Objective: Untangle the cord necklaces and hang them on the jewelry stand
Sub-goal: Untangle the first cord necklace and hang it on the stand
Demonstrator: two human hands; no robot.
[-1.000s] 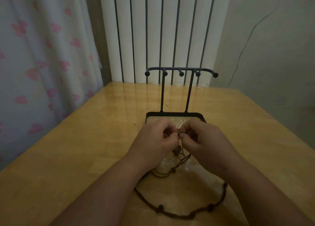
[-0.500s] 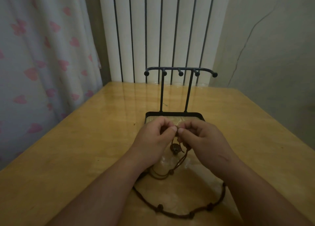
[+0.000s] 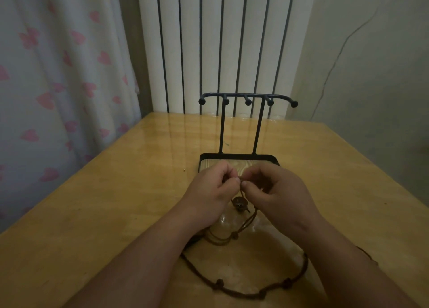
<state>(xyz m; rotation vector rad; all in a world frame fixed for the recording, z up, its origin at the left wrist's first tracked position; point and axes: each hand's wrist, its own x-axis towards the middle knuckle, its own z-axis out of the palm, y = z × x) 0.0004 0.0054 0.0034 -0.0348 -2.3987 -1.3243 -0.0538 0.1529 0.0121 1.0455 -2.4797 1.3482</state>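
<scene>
Wooden bench (image 3: 97, 214) carries a black jewelry stand (image 3: 239, 131), and near it both hands, left (image 3: 212, 191) and right (image 3: 278, 193), pinch the brown cord necklaces (image 3: 243, 293)

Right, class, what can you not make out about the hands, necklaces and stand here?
The tangle: head view, covered by the fingertips of the left hand and right hand pinching it.
How many necklaces there are: head view, cords pass under both forearms.
The pendant: head view, too small and dark for detail.
The tray front of the stand: head view, behind the hands.
</scene>
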